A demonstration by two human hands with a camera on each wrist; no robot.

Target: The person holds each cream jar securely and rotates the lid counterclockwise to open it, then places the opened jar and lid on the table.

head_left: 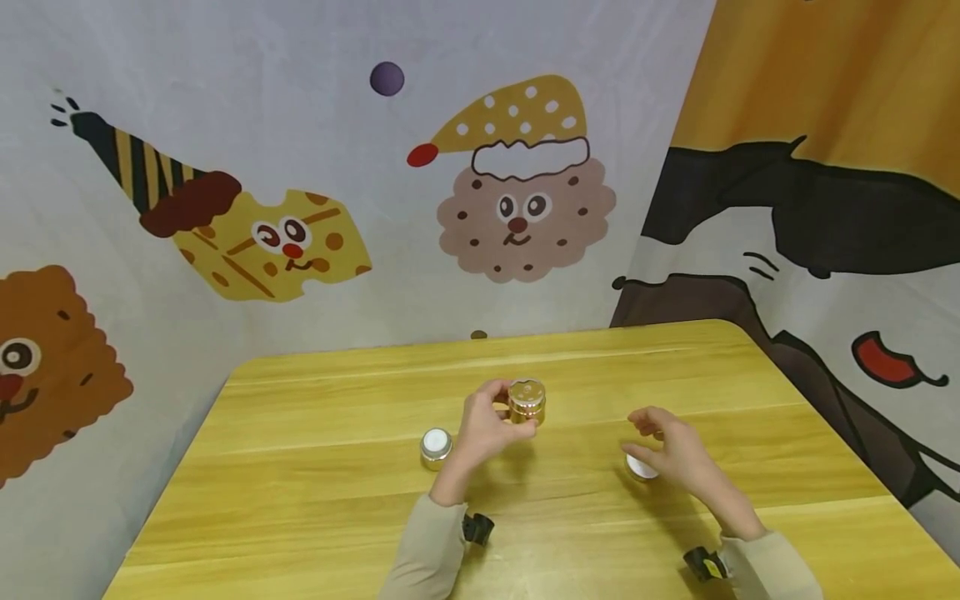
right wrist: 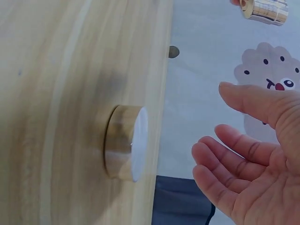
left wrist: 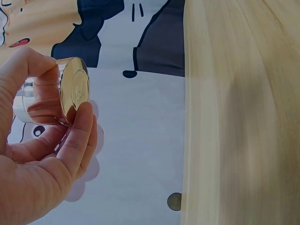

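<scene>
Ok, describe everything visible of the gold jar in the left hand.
The gold jar is a short, shiny, metallic-looking cylinder with a silvery band at one end and a faintly marked circle on its gold underside. Fingers of the left hand pinch it above the table, roughly upright, silvery end up.

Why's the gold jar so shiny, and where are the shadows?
Left wrist view: the gold jar works like a mirror, its smooth side full of reflections, and a soft-edged shadow darkens the table; right wrist view: soft shadow lies around the gold-and-white round piece; head view: faint shadows show on the table near the left hand and right hand.
</scene>
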